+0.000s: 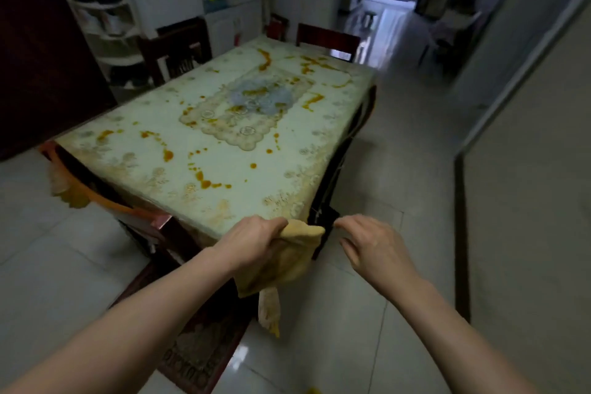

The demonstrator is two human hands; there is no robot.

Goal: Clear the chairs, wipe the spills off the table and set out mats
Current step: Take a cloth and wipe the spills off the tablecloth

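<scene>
A person stands at the near corner of a dining worktop (pixel 224 144), seen from a camera on their head. The left hand (pixel 252 241) has its grip closed round a bunched yellow cloth (pixel 287 261), which is held just at the corner edge. Most of the cloth hangs limp below the fist, with a tail dangling toward the tiled floor (pixel 367 313). The right hand (pixel 367 245) hovers just to the right of the cloth, holding nothing, fingers loosely bent with thumb and forefinger close together near a dark chair (pixel 329 189) tucked under that side.

Beyond both hands, orange spills (pixel 204 181) lie in blobs and streaks across the pale patterned cover, from the near edge to the far end. A lacy mat (pixel 246 118) sits in the middle, well beyond the hands. Two dark chair backs (pixel 179 48) stand at the far side.

The cloth looks soft, light and floppy; it would likely wipe best folded into a pad and pressed flat under the palm. No containers sit on the worktop; the white shelves (pixel 105 13) far behind hold things too blurred to name.
</scene>
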